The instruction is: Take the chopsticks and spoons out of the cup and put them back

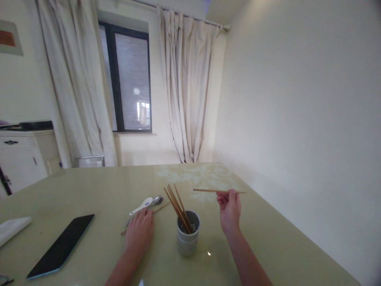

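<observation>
A pale wall (297,99) is filling the right side of the view, and a greenish, glossy surface (113,186) is spreading out below, with a pale floral pattern showing near its far edge. A left curtain (74,79) and a right curtain (190,79) are hanging on either side of a dark-framed window (132,79). A white cabinet (20,159) is standing at the far left. On the near left of the surface, a flat black panel (61,246) is lying at a slant, and a white object (13,229) is jutting in beyond it from the frame's edge.

The left hand (139,230) is lying palm down over some utensils; its fingers are covering what is under them, so I cannot tell whether they are grasping anything. The right hand (229,208) is facing it from across a grey cup (187,244), which is standing upright between the two.

A white spoon (145,203) is lying just beyond the left fingers, with a metal spoon (157,200) showing beside it. Several chopsticks (177,204) are leaning leftward inside the cup. One loose chopstick (162,207) is passing beneath the left hand. The right fingers are pinching a single chopstick (205,190), holding it nearly level, well apart from the cup.
</observation>
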`<state>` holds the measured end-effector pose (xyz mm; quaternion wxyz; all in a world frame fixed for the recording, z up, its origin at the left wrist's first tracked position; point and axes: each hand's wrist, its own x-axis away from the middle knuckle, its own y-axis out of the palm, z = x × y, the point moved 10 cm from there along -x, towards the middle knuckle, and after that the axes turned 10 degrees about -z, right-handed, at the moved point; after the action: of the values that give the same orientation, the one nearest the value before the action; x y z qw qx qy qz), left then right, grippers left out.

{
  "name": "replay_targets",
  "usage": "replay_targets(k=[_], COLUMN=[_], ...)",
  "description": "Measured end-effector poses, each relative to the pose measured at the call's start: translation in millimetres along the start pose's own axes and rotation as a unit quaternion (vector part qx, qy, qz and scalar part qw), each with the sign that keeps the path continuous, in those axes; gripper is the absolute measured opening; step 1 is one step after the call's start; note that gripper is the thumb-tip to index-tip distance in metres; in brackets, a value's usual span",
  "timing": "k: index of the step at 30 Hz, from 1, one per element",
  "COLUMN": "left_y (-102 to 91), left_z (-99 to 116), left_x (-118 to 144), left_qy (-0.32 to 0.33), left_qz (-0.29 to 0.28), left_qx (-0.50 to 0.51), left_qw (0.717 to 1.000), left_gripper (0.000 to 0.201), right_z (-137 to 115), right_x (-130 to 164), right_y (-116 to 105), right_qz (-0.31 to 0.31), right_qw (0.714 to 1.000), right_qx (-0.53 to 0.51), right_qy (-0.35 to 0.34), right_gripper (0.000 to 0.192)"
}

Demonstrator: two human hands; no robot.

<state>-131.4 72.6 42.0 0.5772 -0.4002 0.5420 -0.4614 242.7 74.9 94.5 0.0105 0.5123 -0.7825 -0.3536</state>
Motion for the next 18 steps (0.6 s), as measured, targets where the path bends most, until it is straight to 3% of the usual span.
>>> replay_targets(k=[7,18], left_y=[-6.2,-1.8], left_z=[5,7], left_x=[1,0], left_qy=[0.003,0.002], left_qz=[-0.016,-0.082], left_qx=[-0.017,0.039], left_qw=[1.000,0.996], left_gripper=[0.031,0.030], right_z=[19,16], right_x=[6,20], right_y=[16,44], right_qz=[-0.065,-0.142], right_qw=[0.992,0.986], right_qx=[-0.077,-0.021], right_qy=[0.077,0.088], right_gripper=[0.056,0.052])
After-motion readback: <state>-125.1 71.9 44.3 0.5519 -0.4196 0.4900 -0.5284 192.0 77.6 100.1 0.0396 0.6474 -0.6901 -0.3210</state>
